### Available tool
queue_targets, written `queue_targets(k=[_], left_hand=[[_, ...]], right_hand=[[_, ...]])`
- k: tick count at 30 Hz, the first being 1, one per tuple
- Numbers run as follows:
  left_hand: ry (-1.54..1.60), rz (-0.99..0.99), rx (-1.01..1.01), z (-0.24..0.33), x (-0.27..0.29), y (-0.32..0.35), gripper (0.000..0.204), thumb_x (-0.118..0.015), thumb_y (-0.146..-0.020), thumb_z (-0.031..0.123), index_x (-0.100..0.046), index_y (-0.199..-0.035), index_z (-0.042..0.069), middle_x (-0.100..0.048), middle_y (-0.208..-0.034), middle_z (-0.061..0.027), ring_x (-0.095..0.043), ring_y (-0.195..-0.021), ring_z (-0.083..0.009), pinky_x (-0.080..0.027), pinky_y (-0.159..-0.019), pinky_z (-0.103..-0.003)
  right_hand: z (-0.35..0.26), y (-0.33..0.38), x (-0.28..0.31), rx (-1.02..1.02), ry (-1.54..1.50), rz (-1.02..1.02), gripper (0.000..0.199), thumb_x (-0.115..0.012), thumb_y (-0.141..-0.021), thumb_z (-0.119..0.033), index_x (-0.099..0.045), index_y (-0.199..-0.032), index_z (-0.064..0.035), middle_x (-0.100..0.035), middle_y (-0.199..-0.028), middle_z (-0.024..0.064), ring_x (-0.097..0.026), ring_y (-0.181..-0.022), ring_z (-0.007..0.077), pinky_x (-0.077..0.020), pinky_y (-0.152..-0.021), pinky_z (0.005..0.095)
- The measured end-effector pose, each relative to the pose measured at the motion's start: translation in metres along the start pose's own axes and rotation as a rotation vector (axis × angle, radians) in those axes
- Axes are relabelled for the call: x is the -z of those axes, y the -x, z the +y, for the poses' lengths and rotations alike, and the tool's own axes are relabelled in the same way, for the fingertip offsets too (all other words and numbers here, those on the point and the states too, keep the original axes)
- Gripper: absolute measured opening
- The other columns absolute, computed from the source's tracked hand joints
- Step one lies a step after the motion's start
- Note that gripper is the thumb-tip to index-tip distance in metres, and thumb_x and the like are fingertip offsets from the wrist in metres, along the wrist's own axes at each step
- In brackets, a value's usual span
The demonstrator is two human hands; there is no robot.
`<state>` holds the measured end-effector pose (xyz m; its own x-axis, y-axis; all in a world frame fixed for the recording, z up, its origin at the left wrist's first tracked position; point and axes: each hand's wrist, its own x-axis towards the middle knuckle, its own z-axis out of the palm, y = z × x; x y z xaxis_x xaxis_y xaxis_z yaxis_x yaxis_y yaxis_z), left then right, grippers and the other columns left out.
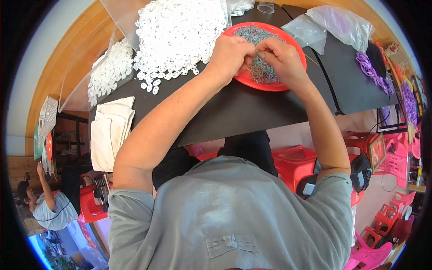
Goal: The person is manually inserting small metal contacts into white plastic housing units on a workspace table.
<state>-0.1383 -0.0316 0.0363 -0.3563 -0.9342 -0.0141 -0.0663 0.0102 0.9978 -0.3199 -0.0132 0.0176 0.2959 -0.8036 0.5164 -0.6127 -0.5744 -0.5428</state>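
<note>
Over a red plate (294, 40) heaped with small grey screws (265, 75), my two hands meet. My left hand (231, 56) is closed in a pinch, with its fingertips close against those of the right. My right hand (284, 60) also pinches, thumb and forefinger pressed together. What sits between the fingertips is too small and too covered to make out. Left of the plate spreads a big pile of white oval plastic pieces (175, 38). A few loose white pieces (155, 86) lie at its near edge on the black table (216, 114).
A clear bin (83, 83) with more white pieces stands at the far left, near a folded cream cloth (110, 130). Clear plastic bags (339, 24) and purple cord (373, 72) lie at right. Red stools (292, 162) stand below; another person (54, 204) sits at left.
</note>
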Motion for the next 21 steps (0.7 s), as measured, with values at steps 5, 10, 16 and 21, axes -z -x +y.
queue_targets(k=[5, 10, 16, 21], left_hand=[[0.269, -0.035, 0.146, 0.003, 0.002, 0.0, 0.015, -0.059, -0.079, 0.01, -0.062, -0.073, -0.003, -0.057, -0.064, -0.0095, -0.05, -0.047, -0.015, -0.032, -0.038, -0.026], [0.461, -0.103, 0.291, -0.002, 0.007, -0.006, 0.014, -0.056, -0.081, 0.01, -0.059, -0.074, -0.001, -0.056, -0.064, -0.0083, -0.048, -0.05, -0.0158, -0.03, -0.04, -0.027], [0.684, -0.296, 0.428, -0.004, 0.007, -0.009, 0.011, -0.056, -0.081, 0.011, -0.056, -0.075, 0.001, -0.053, -0.065, -0.0059, -0.045, -0.055, -0.0139, -0.03, -0.042, -0.026], [0.576, -0.203, 0.311, 0.005, 0.0, 0.003, 0.014, -0.057, -0.079, 0.008, -0.058, -0.069, -0.002, -0.055, -0.063, -0.0103, -0.047, -0.051, -0.0177, -0.035, -0.044, -0.03]], right_hand=[[-0.002, 0.002, 0.0, -0.038, -0.071, 0.034, 0.008, -0.06, -0.088, -0.002, -0.06, -0.096, -0.001, -0.061, -0.081, 0.0027, -0.055, -0.073, 0.011, -0.046, -0.066, 0.0252], [-0.006, 0.002, 0.002, 0.059, -0.028, 0.046, 0.009, -0.059, -0.088, -0.001, -0.06, -0.097, -0.0014, -0.06, -0.082, 0.0019, -0.054, -0.073, 0.0102, -0.0462, -0.067, 0.0247], [-0.005, 0.004, 0.004, 0.057, -0.071, 0.073, 0.008, -0.059, -0.089, -0.001, -0.059, -0.097, -0.002, -0.06, -0.082, 0.0028, -0.054, -0.074, 0.0102, -0.0467, -0.068, 0.0252], [-0.007, 0.004, 0.0, 0.061, 0.035, 0.097, 0.008, -0.058, -0.089, -0.003, -0.058, -0.097, -0.0027, -0.059, -0.081, 0.0038, -0.056, -0.074, 0.0127, -0.0472, -0.068, 0.0267]])
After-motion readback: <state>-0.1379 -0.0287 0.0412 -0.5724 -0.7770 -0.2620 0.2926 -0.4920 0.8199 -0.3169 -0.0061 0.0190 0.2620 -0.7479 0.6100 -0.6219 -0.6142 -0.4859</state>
